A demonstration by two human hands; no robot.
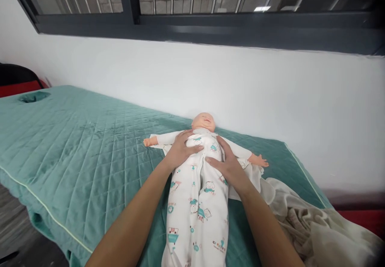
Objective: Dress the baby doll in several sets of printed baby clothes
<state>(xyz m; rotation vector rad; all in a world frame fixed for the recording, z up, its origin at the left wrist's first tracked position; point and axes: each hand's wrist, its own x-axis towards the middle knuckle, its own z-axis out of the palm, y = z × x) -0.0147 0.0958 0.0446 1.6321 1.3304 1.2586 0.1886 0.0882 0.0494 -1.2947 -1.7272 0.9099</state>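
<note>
A baby doll (203, 123) lies on its back with its head near the wall and both arms stretched out sideways. It wears a white long-sleeved top (168, 138) and white printed pants (197, 203) that reach up to its chest. Against one side of the torso rests my left hand (183, 150), its thumb across the front and its fingers along the flank. My right hand (227, 163) clasps the opposite side the same way, thumb pointing inward. Partly hidden under the doll and my right forearm is a pale cloth (254, 174).
A green quilted cover (90, 150) spreads over the bed, with a round hole (34, 96) at the far left. Crumpled cream fabric (325, 235) lies at the right. Behind the bed rises a white wall (285, 94) below a dark-framed window (210, 26).
</note>
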